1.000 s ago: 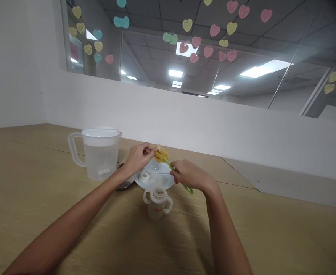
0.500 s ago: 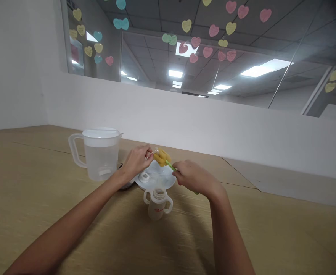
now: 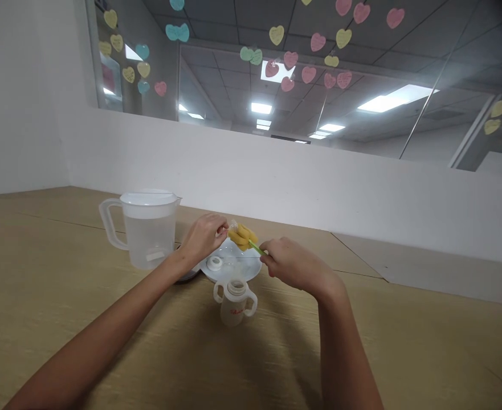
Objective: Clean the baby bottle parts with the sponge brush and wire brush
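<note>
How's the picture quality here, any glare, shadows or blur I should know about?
Head view: ceiling lights glare white through the window; soft shadows fall on the tan wooden table; the red lettering on the translucent two-handled bottle is too blurred to read; the wide lens seems to stretch the edges.

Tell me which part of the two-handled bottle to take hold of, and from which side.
Take the bottle by its right handle, coming in from the right. The loop stands out from the body, so fingers should be able to hook through it. The bottle is upright with its mouth open, so keep it level; the bowl sits close behind.
</note>
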The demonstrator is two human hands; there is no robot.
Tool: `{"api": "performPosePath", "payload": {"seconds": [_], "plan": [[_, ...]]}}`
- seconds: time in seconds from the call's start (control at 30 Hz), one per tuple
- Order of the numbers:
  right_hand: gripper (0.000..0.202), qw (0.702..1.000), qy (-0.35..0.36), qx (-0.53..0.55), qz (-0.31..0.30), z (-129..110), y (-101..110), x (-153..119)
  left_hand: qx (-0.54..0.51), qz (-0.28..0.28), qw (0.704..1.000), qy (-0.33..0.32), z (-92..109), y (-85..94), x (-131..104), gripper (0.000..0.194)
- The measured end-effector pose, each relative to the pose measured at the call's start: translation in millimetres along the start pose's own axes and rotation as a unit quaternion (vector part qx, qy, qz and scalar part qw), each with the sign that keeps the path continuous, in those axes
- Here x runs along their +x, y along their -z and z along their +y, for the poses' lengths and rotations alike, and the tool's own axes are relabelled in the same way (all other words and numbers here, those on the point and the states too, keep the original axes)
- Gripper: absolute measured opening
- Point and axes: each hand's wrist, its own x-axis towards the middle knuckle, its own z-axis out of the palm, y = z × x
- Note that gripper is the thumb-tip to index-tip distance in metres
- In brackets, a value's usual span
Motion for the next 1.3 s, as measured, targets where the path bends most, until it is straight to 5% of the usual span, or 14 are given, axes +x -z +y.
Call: {"api": "performPosePath", "payload": {"seconds": [0.53,0.93,1.3], "plan": [[0.021,0.999,-0.019,0.034,-0.015,-2.3,-1.7,5.5,0.027,0.0,0.991,-0.132,19.4,9.7,0.3,0.02],[0.021,1.0,-0.017,0.022,-0.007,-3.6,-1.6,6.3,-0.013,0.067,0.996,-0.05,23.4,14.9,1.1,0.029],[0.023,0.999,-0.014,0.029,0.026,-0.2,0.8,-2.3,0.066,0.014,0.995,0.079,-4.2,14.0,3.9,0.034]]}}
